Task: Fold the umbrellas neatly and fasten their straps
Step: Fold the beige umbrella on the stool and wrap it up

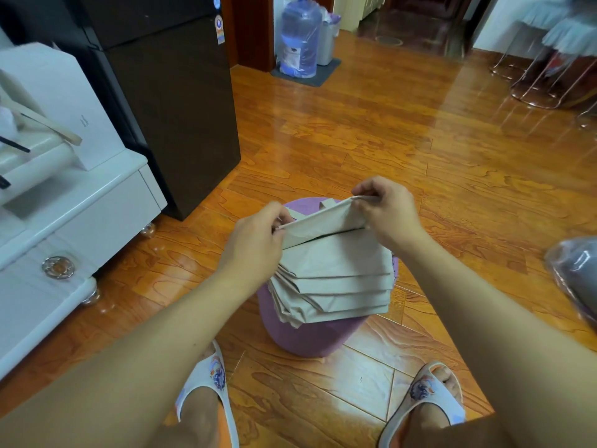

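Both hands were up over the purple stool [303, 337], and between them went the beige umbrella [336, 273], its canopy pleats stacked flat like a fan of pages on the stool's top. The left hand [255, 240] pinched the near end of the uppermost panel, fingers curled tight round the fabric edge. The right hand [387, 211] pinched the far end of that same panel, thumb and fingertips closed on the seam, so the top fold was stretched taut in the air between the two grips. Under it, the lower pleats lay in neat overlapping layers, their edges stepping down toward the person and hanging a little past the stool's rim on the left side. I could not make out a strap on the umbrella from where I stood, nor the handle.

The stool sat on the glossy wooden floor [420, 140] between the person's feet, each in a white patterned slipper [210, 379]. Off to the left stood a dark brown cabinet [174, 108] and, nearer, a white cabinet [80, 215] with a white box on top. Far back by the doorway, a blue water jug [298, 37] rested on a grey mat beside a grey bin. At the right edge of the floor lay something grey in a clear plastic bag [575, 276], well apart from the stool
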### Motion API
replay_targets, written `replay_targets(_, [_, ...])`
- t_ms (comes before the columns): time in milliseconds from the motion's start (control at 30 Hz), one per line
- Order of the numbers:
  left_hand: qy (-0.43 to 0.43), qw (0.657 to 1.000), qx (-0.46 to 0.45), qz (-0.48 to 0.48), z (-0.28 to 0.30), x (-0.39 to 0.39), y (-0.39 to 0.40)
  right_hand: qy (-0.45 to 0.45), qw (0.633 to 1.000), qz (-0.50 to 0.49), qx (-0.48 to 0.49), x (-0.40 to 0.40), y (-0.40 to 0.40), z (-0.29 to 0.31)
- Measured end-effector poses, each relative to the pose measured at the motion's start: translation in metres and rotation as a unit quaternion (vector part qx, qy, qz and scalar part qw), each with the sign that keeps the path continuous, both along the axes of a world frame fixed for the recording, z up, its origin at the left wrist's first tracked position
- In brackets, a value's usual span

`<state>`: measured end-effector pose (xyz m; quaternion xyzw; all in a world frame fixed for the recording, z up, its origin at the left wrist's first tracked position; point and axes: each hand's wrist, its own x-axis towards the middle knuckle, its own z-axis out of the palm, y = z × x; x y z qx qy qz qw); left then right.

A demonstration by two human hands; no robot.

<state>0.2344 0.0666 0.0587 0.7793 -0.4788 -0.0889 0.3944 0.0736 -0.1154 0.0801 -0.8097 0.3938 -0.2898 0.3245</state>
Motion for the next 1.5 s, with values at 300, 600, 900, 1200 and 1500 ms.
replay_targets(300, [-0.027,0.997,0.01,-0.077,-0.001,0.01,-0.002,0.027,0.952,0.115,-0.283,-0.032,0.022,0.007])
replay_targets(600, [0.002,0.995,0.04,-0.095,0.007,0.008,0.004,0.188,0.891,0.266,-0.316,-0.05,0.038,-0.032])
replay_targets(900, [-0.085,0.984,0.075,-0.139,0.003,0.001,0.008,0.113,0.918,0.103,-0.366,-0.025,0.03,-0.012])
replay_targets(1200, [-0.008,0.991,0.032,-0.128,0.006,-0.001,0.009,0.285,0.9,0.193,-0.267,-0.02,0.014,-0.005])
replay_targets(1500, [-0.022,0.989,0.026,-0.146,0.01,0.0,0.013,0.231,0.928,0.223,-0.189,-0.028,0.0,0.01])
